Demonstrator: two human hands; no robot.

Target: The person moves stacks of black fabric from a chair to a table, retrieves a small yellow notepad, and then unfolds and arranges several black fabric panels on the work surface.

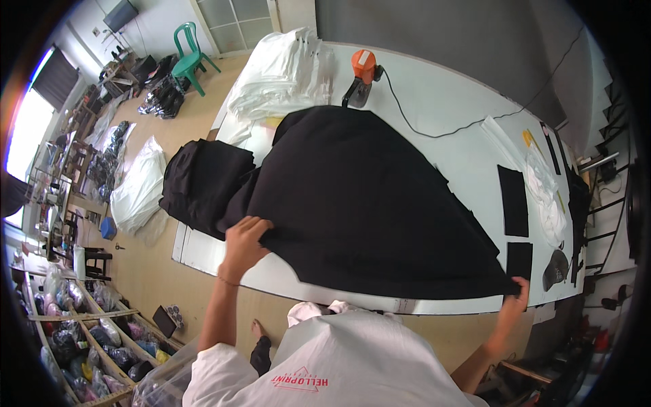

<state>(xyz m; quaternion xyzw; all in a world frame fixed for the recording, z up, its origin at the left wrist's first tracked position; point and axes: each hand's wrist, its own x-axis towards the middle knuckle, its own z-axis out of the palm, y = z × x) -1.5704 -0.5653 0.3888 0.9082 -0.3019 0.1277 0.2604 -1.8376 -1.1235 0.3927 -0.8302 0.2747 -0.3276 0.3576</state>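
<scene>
A large sheet of black fabric [352, 203] spreads over the white table [434, 64], its near edge running along the table's front. My left hand [246, 245] grips that edge at the left, fingers curled over the cloth. At the far right corner my right hand [519, 295] pinches the fabric. Beyond my left hand, a thick folded heap of black fabric [207, 180] joins the spread part at the table's left end. Several edges of dark cloth show along the sheet's right side.
An orange and black corded cutting tool [363, 74] stands at the back, its cord trailing right. White folded cloth [281, 74] is piled at the back left. Black fabric pieces [513, 200] and clear plastic [542, 190] lie at the right. A green chair [193, 57] stands beyond.
</scene>
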